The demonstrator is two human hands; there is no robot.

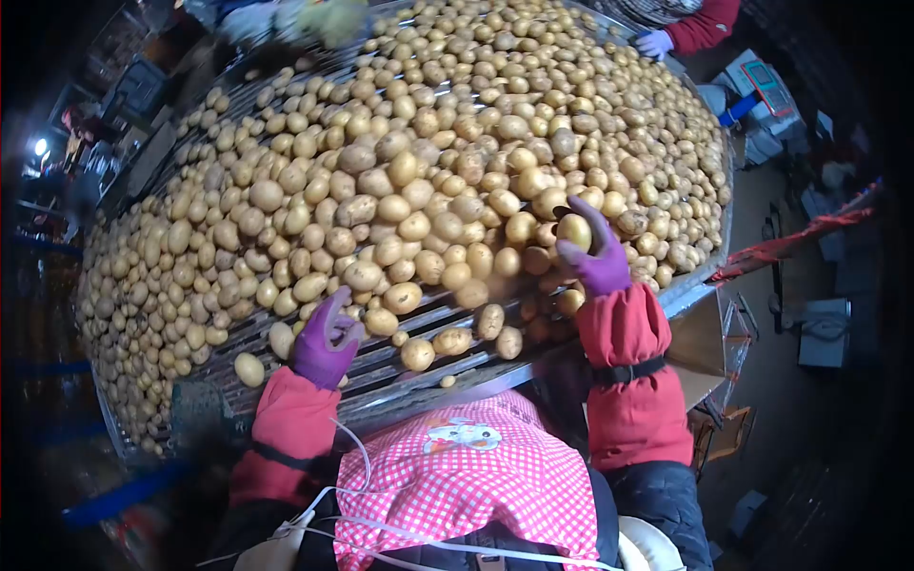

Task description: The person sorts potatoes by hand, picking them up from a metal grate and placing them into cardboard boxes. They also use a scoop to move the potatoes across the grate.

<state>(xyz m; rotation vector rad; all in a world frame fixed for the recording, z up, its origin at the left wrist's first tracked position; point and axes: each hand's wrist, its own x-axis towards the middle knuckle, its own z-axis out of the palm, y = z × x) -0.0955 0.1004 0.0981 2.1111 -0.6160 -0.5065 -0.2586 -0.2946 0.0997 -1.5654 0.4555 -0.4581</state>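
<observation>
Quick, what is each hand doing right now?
Left purple-gloved hand: open, holding nothing.
Right purple-gloved hand: closed on a round yellow potato.

Purple gloves at work over a heap of potatoes [400,190].
The right hand [595,257] grips one potato [574,230] at the heap's edge; the left hand [324,344] rests loose-fingered on the bare rollers [381,366], with strays just beside it.

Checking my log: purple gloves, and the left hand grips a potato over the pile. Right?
Not quite. The right hand grips the potato; the left hand lies on the rollers. The head view shows it. The gloves are purple.
</observation>
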